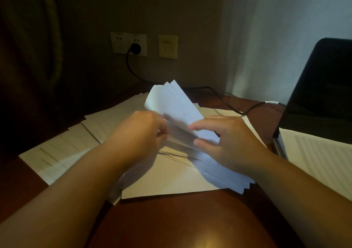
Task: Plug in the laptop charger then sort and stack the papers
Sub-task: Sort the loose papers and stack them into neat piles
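Two hands hold one bunch of thin white sheets over the middle of the table. The left hand pinches the bunch on its left edge, with the fingers curled in. The right hand grips the bunch from the right, thumb on top and fingers under it. The sheets are smooth and bendy. They fan out at the top, toward 12 o'clock, and their corners make little steps at 5 o'clock. The paper near the left fingers is blurred.

More papers lie flat at 9 o'clock, spread like a row of tiles with many straight edges. One big pale sheet lies under the hands.

The table is dark red-brown wood, shiny, with a soft glow at 6 o'clock.

A black round plug sits in a white wall socket at 11 o'clock. Its black cord runs down the wall and across the table toward 2 o'clock. The laptop stands open at 3 o'clock, with a dark, flat screen. A second pale wall plate is just beside the socket. The wall is dim and brown, and a light curtain hangs at 1 o'clock.
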`<state>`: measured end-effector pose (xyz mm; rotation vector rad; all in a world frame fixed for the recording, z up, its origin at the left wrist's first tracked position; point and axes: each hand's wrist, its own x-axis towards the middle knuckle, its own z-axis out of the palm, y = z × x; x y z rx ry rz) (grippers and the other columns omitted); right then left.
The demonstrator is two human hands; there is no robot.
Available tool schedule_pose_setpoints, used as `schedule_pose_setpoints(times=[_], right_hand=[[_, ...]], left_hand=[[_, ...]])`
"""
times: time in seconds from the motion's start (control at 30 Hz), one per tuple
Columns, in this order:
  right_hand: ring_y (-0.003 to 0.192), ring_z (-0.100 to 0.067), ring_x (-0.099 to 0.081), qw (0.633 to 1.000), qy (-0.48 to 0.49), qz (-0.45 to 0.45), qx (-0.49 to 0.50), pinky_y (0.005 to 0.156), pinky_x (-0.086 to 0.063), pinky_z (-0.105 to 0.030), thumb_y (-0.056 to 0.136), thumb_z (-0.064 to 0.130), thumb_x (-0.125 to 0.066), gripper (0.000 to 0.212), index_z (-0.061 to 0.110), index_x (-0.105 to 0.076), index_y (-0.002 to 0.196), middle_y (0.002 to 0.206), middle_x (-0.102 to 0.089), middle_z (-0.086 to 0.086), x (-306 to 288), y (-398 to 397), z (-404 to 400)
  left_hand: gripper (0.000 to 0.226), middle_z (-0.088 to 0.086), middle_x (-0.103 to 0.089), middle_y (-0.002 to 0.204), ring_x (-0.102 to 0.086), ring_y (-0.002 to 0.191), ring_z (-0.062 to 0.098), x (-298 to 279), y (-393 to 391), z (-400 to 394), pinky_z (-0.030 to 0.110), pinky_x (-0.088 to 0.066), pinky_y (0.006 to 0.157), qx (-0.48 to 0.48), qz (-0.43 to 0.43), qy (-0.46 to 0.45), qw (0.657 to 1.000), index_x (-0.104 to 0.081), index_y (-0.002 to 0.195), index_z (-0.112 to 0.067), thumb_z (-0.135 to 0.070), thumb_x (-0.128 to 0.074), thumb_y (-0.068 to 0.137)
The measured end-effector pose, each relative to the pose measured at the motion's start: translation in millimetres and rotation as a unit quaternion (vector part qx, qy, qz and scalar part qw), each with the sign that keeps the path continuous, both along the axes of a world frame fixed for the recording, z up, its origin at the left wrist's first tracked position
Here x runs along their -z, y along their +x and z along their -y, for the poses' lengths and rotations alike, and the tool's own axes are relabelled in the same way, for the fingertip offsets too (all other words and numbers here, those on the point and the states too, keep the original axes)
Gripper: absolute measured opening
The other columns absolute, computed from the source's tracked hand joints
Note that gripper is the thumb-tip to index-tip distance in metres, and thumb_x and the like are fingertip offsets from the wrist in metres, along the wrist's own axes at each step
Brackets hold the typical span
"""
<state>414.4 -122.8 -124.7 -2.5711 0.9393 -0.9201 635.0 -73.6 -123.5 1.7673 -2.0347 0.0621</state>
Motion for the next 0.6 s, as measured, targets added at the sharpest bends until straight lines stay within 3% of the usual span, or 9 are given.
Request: schedule_pose_setpoints(times=[0.13, 0.2, 0.27, 0.37, 0.43, 0.5, 0.6], right_hand=[[0.102, 0.001, -0.059, 0.999, 0.014, -0.045, -0.018, 0.080, -0.048, -0.007, 0.085, 0.031, -0.075, 0.041, 0.030, -0.067, 0.125, 0.113, -0.063, 0.021, 1, 1, -2], [0.101, 0.000, -0.060, 0.999, -0.019, -0.045, -0.016, 0.079, -0.047, -0.003, 0.086, 0.021, -0.074, 0.040, 0.026, -0.067, 0.125, 0.115, -0.066, 0.016, 3, 1, -1], [0.102, -0.001, -0.062, 0.998, -0.055, -0.031, -0.006, 0.084, -0.048, -0.004, 0.088, 0.014, -0.072, 0.037, 0.025, -0.069, 0.123, 0.116, -0.069, 0.012, 4, 1, 0], [0.103, 0.002, -0.058, 0.996, -0.088, 0.015, 0.024, 0.086, -0.053, -0.013, 0.088, 0.009, -0.070, 0.050, 0.033, -0.060, 0.131, 0.118, -0.067, 0.011, 1, 0, -1], [0.104, 0.002, -0.056, 0.994, -0.064, 0.069, 0.047, 0.082, -0.052, -0.012, 0.089, 0.008, -0.067, 0.075, 0.052, -0.036, 0.142, 0.116, -0.064, 0.012, -6, 0, -5], [0.114, 0.006, -0.052, 0.990, -0.048, 0.120, 0.060, 0.084, -0.049, -0.006, 0.091, 0.011, -0.068, 0.090, 0.062, -0.017, 0.144, 0.120, -0.064, 0.011, -11, 2, -9], [0.120, -0.002, -0.057, 0.989, -0.027, 0.140, 0.044, 0.085, -0.053, -0.013, 0.088, 0.015, -0.072, 0.084, 0.055, -0.024, 0.144, 0.131, -0.061, 0.012, -13, 5, -14]], left_hand=[[0.011, 0.007, -0.074, 0.096, -0.065, 0.084, 0.018, 4, -9, 4, 0.028, -0.045, 0.076, -0.009, -0.052, -0.134, 0.990, -0.080, 0.088, -0.015, -0.012, -0.083, 0.078], [0.014, 0.006, -0.073, 0.103, -0.063, 0.093, 0.019, -1, -9, 3, 0.033, -0.050, 0.078, -0.019, -0.055, -0.172, 0.983, -0.081, 0.091, -0.018, -0.015, -0.083, 0.078], [0.020, 0.005, -0.068, 0.119, -0.060, 0.109, 0.024, -3, -12, -3, 0.037, -0.050, 0.087, -0.050, -0.069, -0.202, 0.976, -0.079, 0.100, -0.023, -0.021, -0.081, 0.080], [0.049, 0.000, -0.050, 0.135, -0.049, 0.119, 0.015, -9, -18, -9, 0.020, -0.039, 0.092, -0.112, -0.158, -0.225, 0.955, -0.064, 0.127, -0.028, -0.025, -0.080, 0.081], [0.060, -0.009, -0.044, 0.129, -0.053, 0.106, 0.006, -13, -22, -12, 0.011, -0.043, 0.084, -0.132, -0.260, -0.206, 0.934, -0.049, 0.137, -0.031, -0.028, -0.076, 0.084], [0.064, -0.011, -0.049, 0.125, -0.063, 0.093, 0.010, -14, -35, -15, 0.024, -0.057, 0.077, -0.114, -0.363, -0.126, 0.916, -0.039, 0.142, -0.036, -0.034, -0.071, 0.087], [0.075, -0.010, -0.050, 0.143, -0.063, 0.105, 0.010, -12, -56, -19, 0.034, -0.061, 0.082, -0.040, -0.389, 0.022, 0.920, -0.028, 0.148, -0.044, -0.056, -0.062, 0.083]])
